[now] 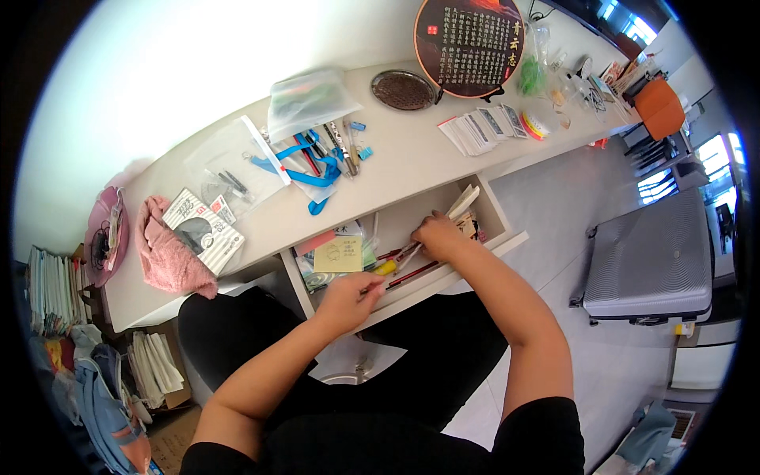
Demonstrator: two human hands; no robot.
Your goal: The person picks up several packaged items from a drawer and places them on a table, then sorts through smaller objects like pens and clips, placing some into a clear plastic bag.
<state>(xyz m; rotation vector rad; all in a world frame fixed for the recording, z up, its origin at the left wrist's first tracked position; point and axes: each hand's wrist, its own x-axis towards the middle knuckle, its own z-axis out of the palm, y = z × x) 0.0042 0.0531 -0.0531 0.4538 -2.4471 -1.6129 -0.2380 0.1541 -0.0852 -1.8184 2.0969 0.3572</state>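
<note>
An open desk drawer (pixel 313 304) juts out in front of me over my lap. My right hand (pixel 440 236) reaches into it with curled fingers, among pens and thin sticks; what the fingertips grip is hidden. At the drawer's front edge is my left hand (pixel 348 302), thumb and fingers pinched together, anything between them too small to name. Between the hands lie a yellow-handled tool (pixel 386 267) and a dark red pencil (pixel 413 275). A yellow sticky note (pixel 339 254) with a drawing rests on the drawer's left side, beside a pink paper (pixel 315 242). Folded papers (pixel 462 203) stand at its right end.
On the desk (pixel 380 170) are a pink cloth (pixel 170 253), blue lanyard (pixel 317 207), several pens, a clear pouch (pixel 310 104), spread cards (pixel 483 131), an oval tray (pixel 402 89) and a round plaque (pixel 469 43). A grey suitcase (pixel 649 257) lies right; books (pixel 55 281) stand left.
</note>
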